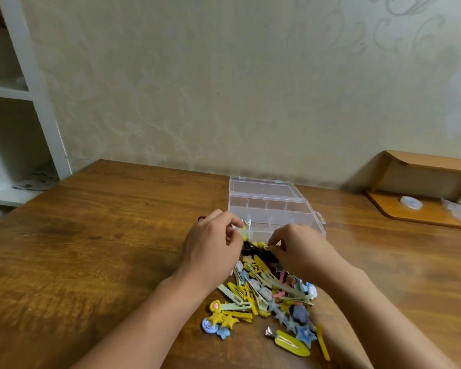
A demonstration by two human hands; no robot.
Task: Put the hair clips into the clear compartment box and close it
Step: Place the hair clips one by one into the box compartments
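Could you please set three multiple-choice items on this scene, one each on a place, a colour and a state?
1. Where does the clip pile lie relative to the box?
A. Beyond it, near the wall
B. On the near side, toward the person
C. Inside its lid

2. What colour is the flat oval clip at the near edge of the pile?
A. Yellow
B. Red
C. White

3. What state is the box in?
A. Shut and latched
B. Upside down
C. Open, lid back

Answers: 1 B, the pile sits between the box and the forearms. 2 A, it is plainly yellow. 3 C, the lid lies back toward the wall and the dividers show.
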